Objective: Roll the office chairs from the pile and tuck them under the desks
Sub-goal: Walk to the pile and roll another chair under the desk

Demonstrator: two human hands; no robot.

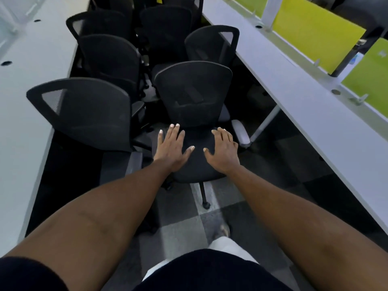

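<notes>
In the aisle between two long desks, the left hand [173,147] and the right hand [223,150] lie flat on the seat of a black office chair [193,95]. Both hands are spread wide with straight fingers and hold nothing. The left hand is on the left half of the seat and the right hand is on the right half. Their thumbs point at each other with a gap between.

The chair faces the person. Its seat front is near, and its mesh back stands up just past the fingertips. From front to back it runs along the aisle. A grey armrest [241,133] sticks out beside the right hand.

Behind it, more black chairs [109,57] stand packed close together. The left desk [21,80] and the right desk [304,91] are white. Green screens [315,32] stand on the right one.
</notes>
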